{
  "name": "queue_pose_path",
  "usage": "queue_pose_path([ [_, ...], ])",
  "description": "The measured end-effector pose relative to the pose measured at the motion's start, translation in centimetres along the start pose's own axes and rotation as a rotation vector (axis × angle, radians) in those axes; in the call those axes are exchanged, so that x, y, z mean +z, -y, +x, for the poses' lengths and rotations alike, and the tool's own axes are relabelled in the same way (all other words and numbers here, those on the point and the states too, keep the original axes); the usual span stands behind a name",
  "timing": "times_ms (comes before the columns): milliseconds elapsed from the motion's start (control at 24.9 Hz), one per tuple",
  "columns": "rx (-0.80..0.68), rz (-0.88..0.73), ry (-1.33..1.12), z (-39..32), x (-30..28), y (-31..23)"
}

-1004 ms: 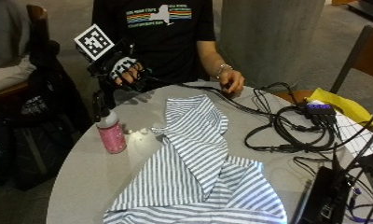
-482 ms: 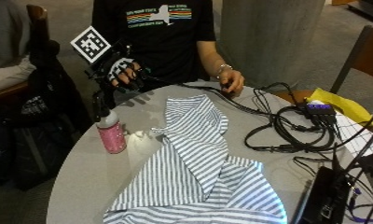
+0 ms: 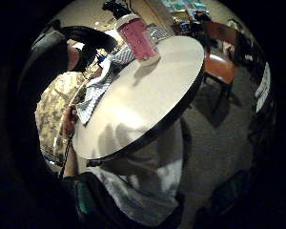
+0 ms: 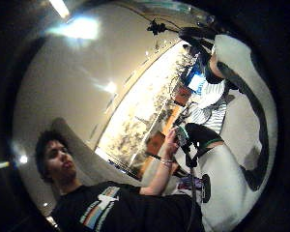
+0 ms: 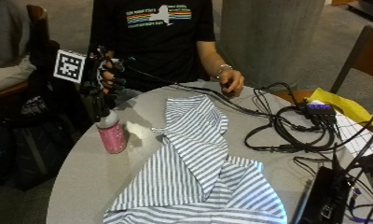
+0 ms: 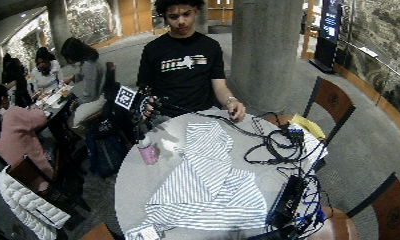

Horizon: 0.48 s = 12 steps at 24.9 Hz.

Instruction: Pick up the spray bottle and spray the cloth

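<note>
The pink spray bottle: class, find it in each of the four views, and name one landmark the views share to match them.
Outside view: pink spray bottle stands on the table's left part, under the gloved right hand.
Wide outside view: left of the striped cloth.
Little finger side palm view: near the table edge, beside the cloth.
Thumb side palm view: not in it.
Shared landmark: striped cloth.

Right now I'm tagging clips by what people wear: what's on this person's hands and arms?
The right hand wears a black glove with teal fingertips. The left hand is bare, with a beaded bracelet at the wrist. Both arms are bare below the short sleeves of a black T-shirt with rainbow stripes.
</note>
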<state>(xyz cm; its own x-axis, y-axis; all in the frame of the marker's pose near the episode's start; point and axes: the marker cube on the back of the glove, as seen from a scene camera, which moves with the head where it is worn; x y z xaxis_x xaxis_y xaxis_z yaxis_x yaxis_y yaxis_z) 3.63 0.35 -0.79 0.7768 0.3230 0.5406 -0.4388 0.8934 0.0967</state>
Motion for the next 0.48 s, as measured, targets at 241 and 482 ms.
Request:
queue_pose_path([
  [241,0.141,0.078,0.219,0.8,-0.6,0.0],
  [482,0.164,0.139,0.154,2.0,-0.3,1.5],
])
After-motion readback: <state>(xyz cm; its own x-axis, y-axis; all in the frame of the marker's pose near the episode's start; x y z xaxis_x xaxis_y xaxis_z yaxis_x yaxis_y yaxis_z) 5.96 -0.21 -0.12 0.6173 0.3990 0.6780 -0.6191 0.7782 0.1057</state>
